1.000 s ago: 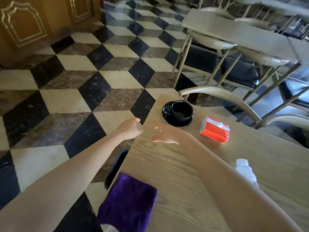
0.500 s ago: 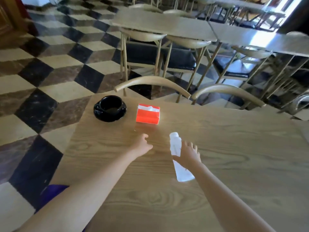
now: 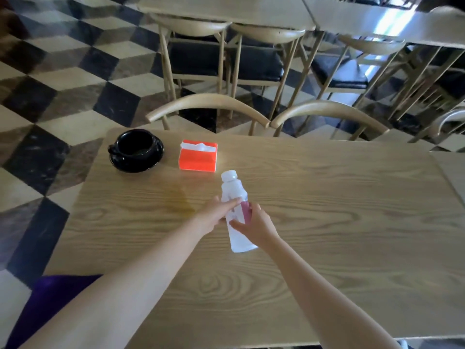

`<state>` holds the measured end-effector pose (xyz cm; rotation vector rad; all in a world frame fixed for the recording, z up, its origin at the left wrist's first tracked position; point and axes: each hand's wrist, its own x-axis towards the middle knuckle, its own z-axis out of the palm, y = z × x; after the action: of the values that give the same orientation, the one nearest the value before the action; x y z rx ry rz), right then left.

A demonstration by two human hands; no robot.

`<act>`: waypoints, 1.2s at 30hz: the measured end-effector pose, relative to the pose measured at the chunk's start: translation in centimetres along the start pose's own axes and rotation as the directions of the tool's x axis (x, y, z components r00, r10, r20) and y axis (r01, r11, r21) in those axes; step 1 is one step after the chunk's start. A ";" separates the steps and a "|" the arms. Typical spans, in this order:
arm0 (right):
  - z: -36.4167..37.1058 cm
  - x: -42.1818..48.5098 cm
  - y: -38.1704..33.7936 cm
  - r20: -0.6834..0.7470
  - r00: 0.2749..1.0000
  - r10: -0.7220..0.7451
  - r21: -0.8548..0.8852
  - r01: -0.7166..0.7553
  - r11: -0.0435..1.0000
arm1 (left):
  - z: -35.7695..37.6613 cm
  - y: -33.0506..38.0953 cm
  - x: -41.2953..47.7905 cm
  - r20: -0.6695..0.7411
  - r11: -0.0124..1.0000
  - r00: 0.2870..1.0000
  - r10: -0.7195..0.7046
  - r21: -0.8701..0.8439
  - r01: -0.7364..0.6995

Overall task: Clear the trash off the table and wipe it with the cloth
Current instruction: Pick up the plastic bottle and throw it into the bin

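A white plastic bottle [image 3: 232, 195] with a reddish label lies in the middle of the wooden table [image 3: 327, 222], cap pointing away from me. My left hand [image 3: 217, 212] grips its left side and my right hand [image 3: 254, 222] grips its right side. A yellowish spill [image 3: 180, 201] stains the wood to the left of the bottle. An orange tissue pack [image 3: 198, 155] lies behind it, and a black cup on a saucer [image 3: 136, 151] stands at the far left corner. The purple cloth [image 3: 47, 301] shows at the near left edge, partly hidden by my left arm.
Two curved wooden chair backs [image 3: 208, 102] press against the table's far edge. More chairs with black seats and other tables [image 3: 226, 8] stand beyond. A checkered floor [image 3: 50, 84] spreads to the left.
My view swung right from the table's left corner to its middle. My right hand reached the bottle, and now my left hand has joined it, both holding the bottle.
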<state>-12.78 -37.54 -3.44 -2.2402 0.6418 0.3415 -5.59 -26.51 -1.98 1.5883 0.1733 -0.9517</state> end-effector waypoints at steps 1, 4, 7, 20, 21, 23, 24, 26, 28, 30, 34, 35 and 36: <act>-0.3 0.0 -0.7 0.004 0.999 -0.032 0.020 0.032 0.999 | -0.7 0.5 -0.3 -0.002 0.999 0.999 0.033 -0.014 -0.033; -1.2 0.4 -3.7 0.121 0.982 -0.145 0.099 0.134 0.986 | -4.0 2.3 -1.6 -0.050 0.991 0.990 0.133 0.033 -0.132; -2.1 1.2 -8.9 0.158 0.954 -0.256 0.104 0.241 0.965 | -9.0 4.2 -3.6 -0.076 0.955 0.958 0.277 0.130 -0.266; 11.6 -0.1 -35.0 0.478 0.618 -0.624 -0.147 0.757 0.637 | -33.7 -1.5 -12.4 -0.392 0.743 0.761 0.517 0.648 -0.170; 14.0 -0.3 -35.9 0.520 0.592 -0.616 -0.161 0.776 0.610 | -35.2 -2.9 -12.6 -0.418 0.764 0.758 0.501 0.625 -0.161; 18.3 -0.5 -37.2 0.558 0.583 -0.591 -0.226 0.792 0.567 | -37.7 -5.6 -12.6 -0.458 0.798 0.755 0.469 0.586 -0.139; 20.5 -0.5 -37.7 0.569 0.587 -0.575 -0.255 0.791 0.556 | -38.9 -7.0 -12.5 -0.475 0.808 0.754 0.453 0.576 -0.123; 24.6 -0.1 -38.1 0.597 0.608 -0.523 -0.276 0.768 0.578 | -41.1 -9.7 -11.8 -0.500 0.829 0.755 0.423 0.551 -0.099; 27.9 0.7 -37.6 0.618 0.625 -0.477 -0.264 0.736 0.623 | -42.6 -12.2 -10.7 -0.513 0.852 0.768 0.384 0.517 -0.080; 31.1 1.8 -37.0 0.616 0.645 -0.452 -0.287 0.718 0.634 | -44.0 -14.5 -9.2 -0.519 0.874 0.782 0.344 0.481 -0.065; 35.6 3.6 -35.0 0.637 0.683 -0.357 -0.334 0.662 0.671 | -45.4 -18.2 -5.8 -0.496 0.898 0.827 0.267 0.439 -0.027; 36.5 4.0 -34.5 0.635 0.698 -0.331 -0.341 0.638 0.691 | -45.7 -19.0 -5.0 -0.477 0.909 0.846 0.237 0.417 -0.019; 37.3 4.4 -34.0 0.633 0.711 -0.307 -0.349 0.616 0.707 | -45.8 -19.8 -4.2 -0.459 0.920 0.863 0.213 0.391 -0.019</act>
<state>7.83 8.32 -9.76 -2.5499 -0.4233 0.9265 1.55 20.89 -16.63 2.1606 0.2555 -0.4745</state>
